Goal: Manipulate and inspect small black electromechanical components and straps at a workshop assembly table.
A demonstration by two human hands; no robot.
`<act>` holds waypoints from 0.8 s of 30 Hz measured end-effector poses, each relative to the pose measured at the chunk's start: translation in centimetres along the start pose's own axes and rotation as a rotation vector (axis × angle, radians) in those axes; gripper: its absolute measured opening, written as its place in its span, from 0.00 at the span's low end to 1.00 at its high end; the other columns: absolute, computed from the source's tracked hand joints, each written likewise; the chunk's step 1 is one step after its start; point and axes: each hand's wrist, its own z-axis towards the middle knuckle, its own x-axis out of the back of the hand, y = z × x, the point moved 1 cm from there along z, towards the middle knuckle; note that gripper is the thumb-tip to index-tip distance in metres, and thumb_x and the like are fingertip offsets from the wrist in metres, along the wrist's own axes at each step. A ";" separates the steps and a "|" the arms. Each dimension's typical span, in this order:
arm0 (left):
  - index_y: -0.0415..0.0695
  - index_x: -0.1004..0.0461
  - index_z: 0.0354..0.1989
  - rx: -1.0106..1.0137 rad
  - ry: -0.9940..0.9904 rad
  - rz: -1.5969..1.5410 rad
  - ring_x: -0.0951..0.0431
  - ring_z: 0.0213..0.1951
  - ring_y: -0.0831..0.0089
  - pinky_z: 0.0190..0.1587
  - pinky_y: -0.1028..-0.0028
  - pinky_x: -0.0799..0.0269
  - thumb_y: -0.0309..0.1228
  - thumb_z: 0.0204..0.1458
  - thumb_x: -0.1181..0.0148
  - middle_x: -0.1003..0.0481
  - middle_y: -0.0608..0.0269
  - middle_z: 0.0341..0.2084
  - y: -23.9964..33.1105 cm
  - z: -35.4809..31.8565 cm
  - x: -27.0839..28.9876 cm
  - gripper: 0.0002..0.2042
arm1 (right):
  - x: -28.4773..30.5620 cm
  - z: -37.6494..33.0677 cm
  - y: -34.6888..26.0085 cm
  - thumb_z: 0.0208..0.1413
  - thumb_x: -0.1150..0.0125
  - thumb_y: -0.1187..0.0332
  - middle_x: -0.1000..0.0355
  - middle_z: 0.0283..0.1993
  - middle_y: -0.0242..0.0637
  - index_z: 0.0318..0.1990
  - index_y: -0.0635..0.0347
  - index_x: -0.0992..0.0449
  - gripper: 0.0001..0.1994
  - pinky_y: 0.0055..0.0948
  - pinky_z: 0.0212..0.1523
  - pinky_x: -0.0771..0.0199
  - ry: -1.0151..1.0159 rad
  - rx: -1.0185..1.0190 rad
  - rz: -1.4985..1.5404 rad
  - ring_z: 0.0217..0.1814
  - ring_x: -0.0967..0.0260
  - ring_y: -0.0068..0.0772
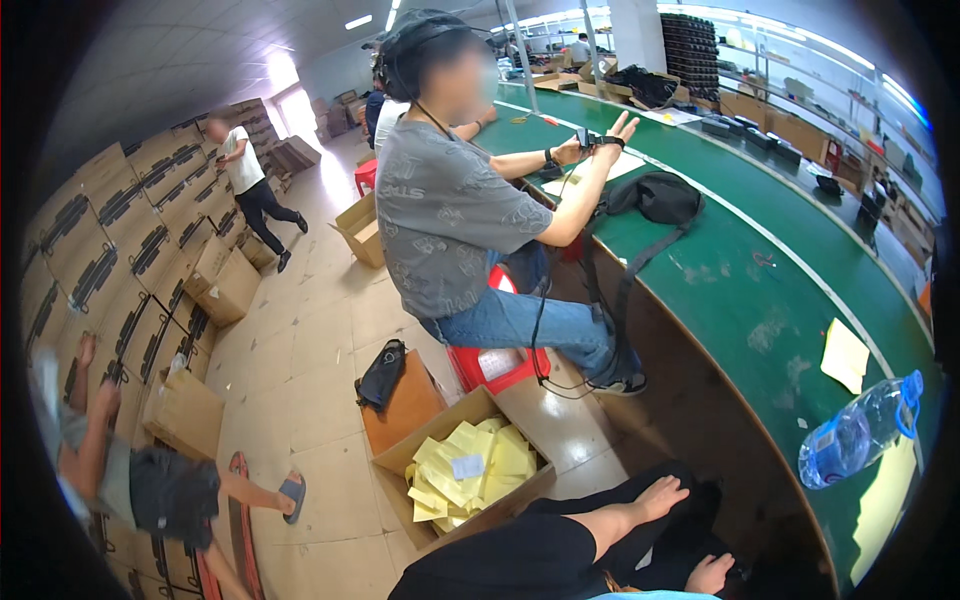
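My left hand (pixel 665 495) lies flat on my thigh in black trousers (pixel 540 555), fingers stretched out and holding nothing. My right hand (pixel 710 574) rests lower on my lap near the bottom edge, fingers loosely curled, with nothing seen in it. Just left of my knees, an open cardboard box (pixel 400 465) on the floor holds several yellow sheets (pixel 480 465). The long green table (pixel 760 300) runs along my right side. A clear plastic water bottle (pixel 860 430) with a blue cap lies on it near me, with a yellow sheet (pixel 845 355) beyond it.
A co-worker in a grey shirt (pixel 450 210) sits on a red stool (pixel 495 365), holding a small device at the table beside a black bag (pixel 655 195). A black pouch (pixel 382 375) lies on a brown box. Stacked cartons (pixel 120 250) line the left; a person walks there, another reclines.
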 end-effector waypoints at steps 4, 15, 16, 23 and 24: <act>0.45 0.33 0.37 0.040 -0.075 -0.008 0.36 0.40 0.57 0.44 0.64 0.39 0.18 0.38 0.52 0.35 0.53 0.32 0.2 0.1 0.5 0.15 | -0.1 0.0 -0.2 0.39 0.42 0.58 0.31 0.32 0.35 0.31 0.51 0.31 0.12 0.32 0.18 0.35 0.041 -0.043 -0.055 0.25 0.32 0.35; 0.45 0.33 0.38 0.054 -0.082 -0.040 0.36 0.44 0.53 0.47 0.62 0.40 0.19 0.40 0.54 0.34 0.49 0.34 -0.1 -0.3 0.4 0.15 | 1.7 0.8 -1.1 0.38 0.45 0.58 0.36 0.26 0.34 0.23 0.51 0.35 0.10 0.35 0.18 0.37 0.025 -0.063 0.000 0.23 0.36 0.38; 0.45 0.33 0.39 0.059 -0.084 -0.036 0.37 0.45 0.53 0.48 0.62 0.40 0.19 0.40 0.54 0.34 0.49 0.35 -0.3 -0.3 0.2 0.15 | 2.1 0.9 -1.2 0.38 0.45 0.59 0.36 0.26 0.34 0.23 0.51 0.35 0.10 0.36 0.20 0.37 0.017 -0.058 0.006 0.24 0.36 0.38; 0.45 0.32 0.38 0.081 -0.125 -0.040 0.36 0.45 0.55 0.48 0.65 0.40 0.19 0.40 0.53 0.33 0.50 0.35 0.7 -0.1 1.6 0.14 | 1.9 0.8 -1.2 0.35 0.44 0.60 0.37 0.26 0.36 0.23 0.52 0.35 0.10 0.37 0.27 0.37 0.031 -0.101 0.014 0.27 0.37 0.40; 0.45 0.32 0.38 0.084 -0.123 -0.039 0.36 0.45 0.55 0.48 0.65 0.40 0.19 0.40 0.53 0.33 0.50 0.35 0.6 -0.2 1.2 0.14 | 1.8 0.8 -1.2 0.35 0.44 0.60 0.37 0.26 0.36 0.23 0.52 0.35 0.10 0.37 0.27 0.37 0.032 -0.099 0.016 0.27 0.37 0.40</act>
